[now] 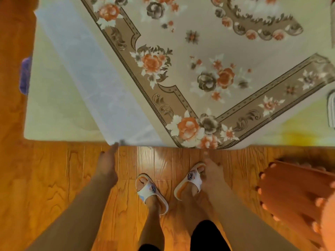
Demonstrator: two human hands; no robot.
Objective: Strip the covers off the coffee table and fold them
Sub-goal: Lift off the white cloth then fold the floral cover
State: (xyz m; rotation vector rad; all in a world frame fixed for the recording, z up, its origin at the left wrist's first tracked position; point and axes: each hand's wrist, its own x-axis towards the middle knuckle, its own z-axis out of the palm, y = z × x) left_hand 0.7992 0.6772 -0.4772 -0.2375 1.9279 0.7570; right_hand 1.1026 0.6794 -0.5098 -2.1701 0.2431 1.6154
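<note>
1. On the left, our left hand pinches the near corner of the translucent white plastic sheet at the pale coffee table edge.
2. In the middle, the cream floral cloth cover lies skewed across the tabletop, unfolded; we judge stripping barely begun.
3. On the right, our right hand hangs blurred below the edge; we cannot tell its grip.

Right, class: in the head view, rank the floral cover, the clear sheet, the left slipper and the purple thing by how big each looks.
1. floral cover
2. clear sheet
3. left slipper, though nearer the camera
4. purple thing, partly hidden, so unsure
</note>
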